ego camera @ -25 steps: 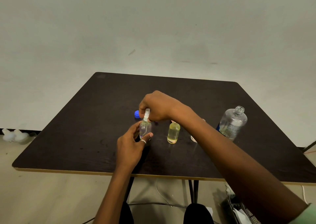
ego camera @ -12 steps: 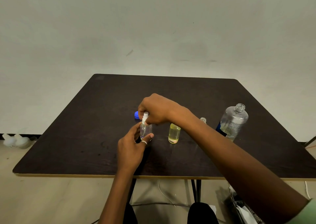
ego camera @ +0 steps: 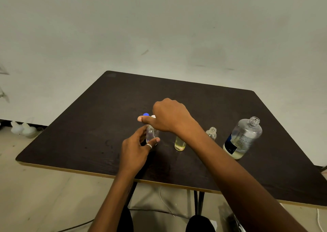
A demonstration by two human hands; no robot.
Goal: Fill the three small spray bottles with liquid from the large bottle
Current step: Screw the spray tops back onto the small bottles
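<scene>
Three small bottles stand left of large bottle.

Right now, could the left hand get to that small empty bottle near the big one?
Probably not easily: the left hand holds the clear spray bottle, and the right forearm crosses before the empty bottle.

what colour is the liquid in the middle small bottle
Pale yellow, seen in the head view: the small clear middle bottle is filled through its visible lower part.

Both forearms are bare, with no sleeve visible on them. The left hand wears a thin silver ring on one finger. The right hand wears nothing. Dark clothing covers the knees at the bottom edge.
</scene>
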